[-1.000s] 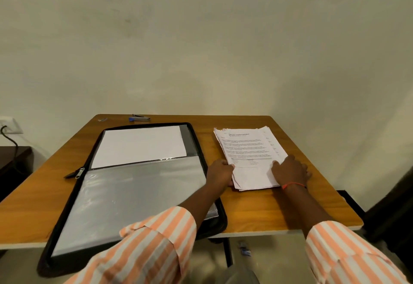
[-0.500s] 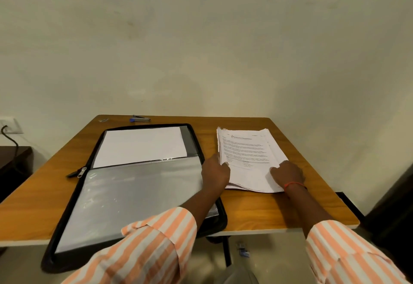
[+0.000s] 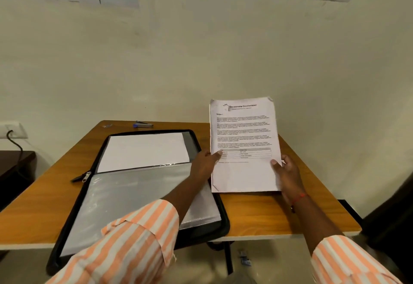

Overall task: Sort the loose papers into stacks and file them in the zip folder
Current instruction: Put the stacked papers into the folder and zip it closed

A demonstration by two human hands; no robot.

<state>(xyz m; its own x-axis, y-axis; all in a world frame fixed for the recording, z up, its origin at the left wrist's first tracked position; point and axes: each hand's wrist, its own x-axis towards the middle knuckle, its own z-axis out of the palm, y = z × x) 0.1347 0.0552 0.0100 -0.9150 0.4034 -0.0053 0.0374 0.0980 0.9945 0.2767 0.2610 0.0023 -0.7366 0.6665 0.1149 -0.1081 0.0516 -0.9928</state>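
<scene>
Well, zip folder [image 3: 225,223] holds white sheet [image 3: 145,151] — papers [image 3: 243,138] aloft.

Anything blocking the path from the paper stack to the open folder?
Nothing visible. The left hand and right hand hold the stack upright just right of the folder, which lies open. Nothing lies on its clear sleeve; a white sheet sits in the far half. The left forearm crosses the folder's near right corner.
</scene>
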